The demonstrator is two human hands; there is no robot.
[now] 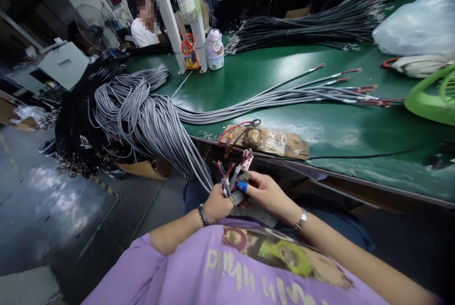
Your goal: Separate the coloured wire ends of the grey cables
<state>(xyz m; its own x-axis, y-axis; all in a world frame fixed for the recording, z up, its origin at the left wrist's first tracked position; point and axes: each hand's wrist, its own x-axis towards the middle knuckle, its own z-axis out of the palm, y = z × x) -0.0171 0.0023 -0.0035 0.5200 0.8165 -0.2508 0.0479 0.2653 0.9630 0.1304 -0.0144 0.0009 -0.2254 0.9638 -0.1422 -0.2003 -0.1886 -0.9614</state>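
My left hand (219,204) is closed around the ends of several grey cables (194,151), just in front of the table edge. Thin coloured wires (222,172) stick up from the stripped ends above it. My right hand (261,191) pinches at the same cable ends, with blue tape around a fingertip and grey covers on other fingers. Pale pink-white tips show above that hand. The grey cables run from my hands up to a large looped bundle (135,101) hanging over the table's left end. Exactly what the right fingertips press on is partly hidden.
On the green table (270,70) lie more grey cables (249,101) and a taped wooden block (266,140). Black cables (305,27), a lilac bottle (215,49), orange-handled scissors (188,44), a plastic bag (415,25) and a green plastic object (433,94) stand farther off. A person (145,18) sits behind.
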